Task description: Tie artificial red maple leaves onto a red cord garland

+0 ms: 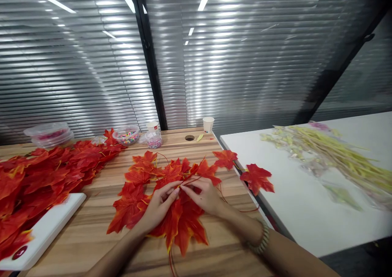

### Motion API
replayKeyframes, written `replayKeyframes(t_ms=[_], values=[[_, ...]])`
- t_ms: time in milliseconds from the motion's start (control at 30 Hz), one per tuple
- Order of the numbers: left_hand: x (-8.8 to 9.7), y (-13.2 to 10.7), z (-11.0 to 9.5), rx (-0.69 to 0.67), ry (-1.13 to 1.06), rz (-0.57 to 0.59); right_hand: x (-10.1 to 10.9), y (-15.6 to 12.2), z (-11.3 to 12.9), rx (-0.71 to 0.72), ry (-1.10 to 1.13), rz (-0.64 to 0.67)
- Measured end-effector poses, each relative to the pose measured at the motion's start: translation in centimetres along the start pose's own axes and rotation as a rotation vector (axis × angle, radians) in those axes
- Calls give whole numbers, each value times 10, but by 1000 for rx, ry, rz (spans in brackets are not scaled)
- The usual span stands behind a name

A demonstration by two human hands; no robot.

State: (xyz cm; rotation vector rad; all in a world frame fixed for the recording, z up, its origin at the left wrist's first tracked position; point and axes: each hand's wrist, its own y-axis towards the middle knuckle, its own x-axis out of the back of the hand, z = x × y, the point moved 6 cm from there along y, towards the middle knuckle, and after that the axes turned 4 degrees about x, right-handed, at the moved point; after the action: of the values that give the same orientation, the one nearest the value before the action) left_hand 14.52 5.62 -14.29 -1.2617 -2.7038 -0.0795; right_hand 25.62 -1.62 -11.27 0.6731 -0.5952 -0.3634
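One leaf garland [186,224] lies on the wooden table [101,236] right in front of the person, its flat, cloth-like maple leaves red-orange with yellow-tinged points and strung on a thin red wire [245,211]. The left hand [161,205] and the right hand [206,196] meet over its middle. The left fingers [175,186] are drawn together in a pinch on the stem among the leaves, and the right fingers [186,188] pinch it just beside them, with the remaining fingers curled loosely on the leaves. The garland's long axis runs from near the person's chest, where wire ends trail off the lower edge, up and to the right, and its last leaf [256,178] reaches across onto the neighbouring white table [294,203]. A beaded bracelet [260,240] circles the right wrist. To the left a loose pile of leaves [39,179] of the same kind partly covers a white board [52,220]. Farther back stand a clear tub of coloured beads [127,136], stacked clear containers [50,133] and a paper cup [208,125]. Pale yellow-green stems [337,156] lie on the white table, blurred, before slatted grey blinds [245,65].
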Motion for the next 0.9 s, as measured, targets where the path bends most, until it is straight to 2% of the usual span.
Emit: replayKeyframes(t_ms=[900], values=[[1, 0, 0, -22, 67, -2, 0, 1, 1, 18, -9, 9]])
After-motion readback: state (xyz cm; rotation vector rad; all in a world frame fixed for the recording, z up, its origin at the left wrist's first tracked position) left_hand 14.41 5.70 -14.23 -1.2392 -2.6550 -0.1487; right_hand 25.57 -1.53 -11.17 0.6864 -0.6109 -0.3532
